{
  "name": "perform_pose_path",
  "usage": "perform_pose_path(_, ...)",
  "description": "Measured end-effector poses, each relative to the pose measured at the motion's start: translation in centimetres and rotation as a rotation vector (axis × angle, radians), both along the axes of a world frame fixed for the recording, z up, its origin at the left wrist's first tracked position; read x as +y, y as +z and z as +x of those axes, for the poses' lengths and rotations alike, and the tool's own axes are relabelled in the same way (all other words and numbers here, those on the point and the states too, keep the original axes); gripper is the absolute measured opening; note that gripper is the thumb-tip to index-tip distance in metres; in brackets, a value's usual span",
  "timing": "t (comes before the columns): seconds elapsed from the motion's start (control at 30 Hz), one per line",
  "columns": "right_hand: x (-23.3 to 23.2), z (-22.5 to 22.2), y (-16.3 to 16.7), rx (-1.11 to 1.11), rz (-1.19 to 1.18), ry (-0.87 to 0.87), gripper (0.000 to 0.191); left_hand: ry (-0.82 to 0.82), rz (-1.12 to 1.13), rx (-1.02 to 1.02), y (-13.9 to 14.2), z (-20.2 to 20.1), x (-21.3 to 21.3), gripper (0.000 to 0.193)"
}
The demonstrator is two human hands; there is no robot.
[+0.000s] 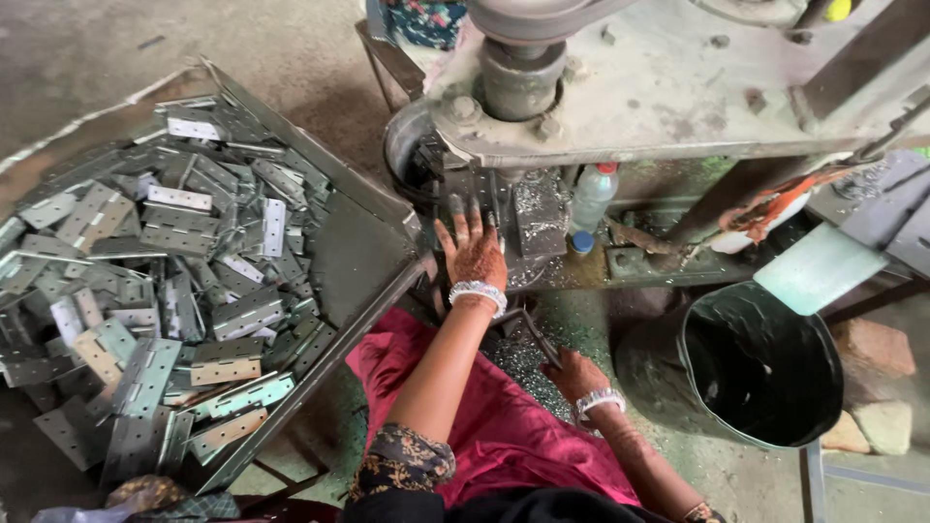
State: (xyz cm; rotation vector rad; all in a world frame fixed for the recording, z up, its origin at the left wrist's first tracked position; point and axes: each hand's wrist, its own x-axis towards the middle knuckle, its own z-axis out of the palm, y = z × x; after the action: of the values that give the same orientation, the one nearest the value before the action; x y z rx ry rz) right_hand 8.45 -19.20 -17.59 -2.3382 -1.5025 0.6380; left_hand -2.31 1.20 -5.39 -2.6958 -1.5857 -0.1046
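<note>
**A:** Item one, the left hand?

**B:** Fingers spread and flat, gripping nothing, laid against the dark die block low on the press. White beaded bracelet at the wrist. It is the hand nearer the machine. Whether a workpiece lies under the palm I cannot tell.

**A:** Item two, the right hand?

**B:** Lower and nearer the body, resting over the magenta cloth and a floor strewn with metal chips. Fingers curled down; whether they pinch anything I cannot tell. Matching bracelet.

**A:** Stock?

**B:** Hinges, flat steel leaves, grey and zinc-bright, punched with holes, heaped every which way in a slanted sheet-metal tray. The heap lies to the left of both hands; the left hand is the closer, the tray's long edge running diagonally toward the press.

**A:** Other entries?

**B:** Clear plastic bottle, red cap, upright just right of the die. Black bucket, thin-walled, at far right. Press body: cast metal, grimy, worn pale paint.
</note>
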Motion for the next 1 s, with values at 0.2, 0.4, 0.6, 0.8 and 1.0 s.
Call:
perform_pose_path(0.2,1.2,1.1,0.1,-0.117,-0.010,-0.017,0.049,0.069,0.043,0.062,-0.9,3.1,3.9,0.046)
perform_pose_path(0.4,0.2,-0.1,-2.9,-0.074,-0.094,-0.061,0.048,0.070,0.236,-0.072,-2.8,1.6,2.4,0.050)
perform_pose_path(0.6,0.8,-0.9,4.2,-0.011,0.487,-0.183,0.045,0.063,0.060,-0.359,-3.0,-9.6,-0.8,0.024)
perform_pose_path(0.8,3.2,-2.0,13.8,-0.155,0.646,-0.121,0.023,0.643,0.247,0.071,-1.2,-25.1,9.5,0.048)
perform_pose_path(1.0,3.7,-2.8,15.5,-0.057,0.660,-0.149,0.021,0.527,-0.094,-0.034,-1.6,-36.5,10.1,0.083)
